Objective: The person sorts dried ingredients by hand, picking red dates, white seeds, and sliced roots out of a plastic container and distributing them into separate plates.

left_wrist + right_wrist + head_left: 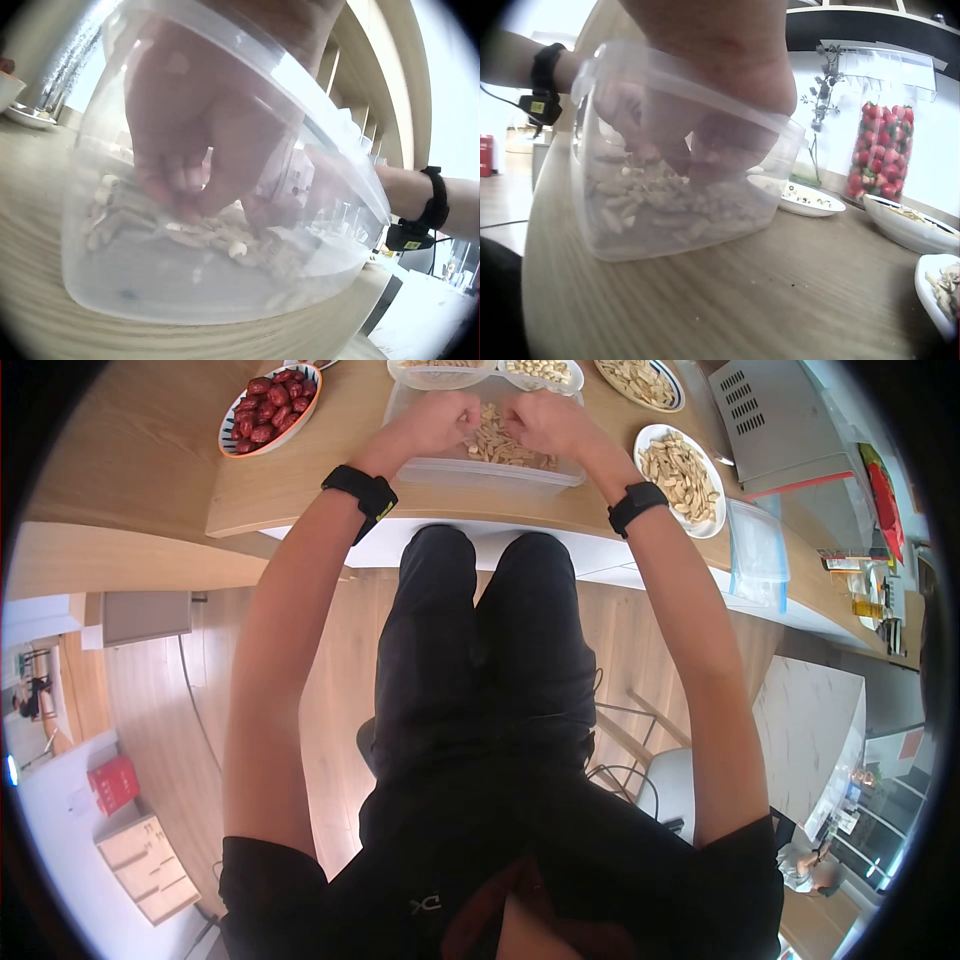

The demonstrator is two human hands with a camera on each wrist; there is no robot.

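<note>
Both hands reach into a clear plastic bin (pixel 425 468) that holds pale dried slices (pixel 497 448) and a few round cream seeds (pixel 237 249). My left hand (pixel 448 420) is on the left side of the bin, its curled fingers bunched and pinching among the slices. Opposite it, my right hand (pixel 548 422) bends down with its fingertips in the slices (pixel 660 199). The cloudy bin wall blurs those fingertips, so I cannot tell whether they grip a piece. The two hands face each other, a small gap apart.
A bowl of red dates (pixel 268 412) stands left of the bin. To the right are a white plate of dried slices (pixel 682 480) and a patterned bowl (pixel 640 382). Dishes of pale seeds (pixel 540 370) sit behind. A plastic bag (pixel 758 550) hangs over the table edge.
</note>
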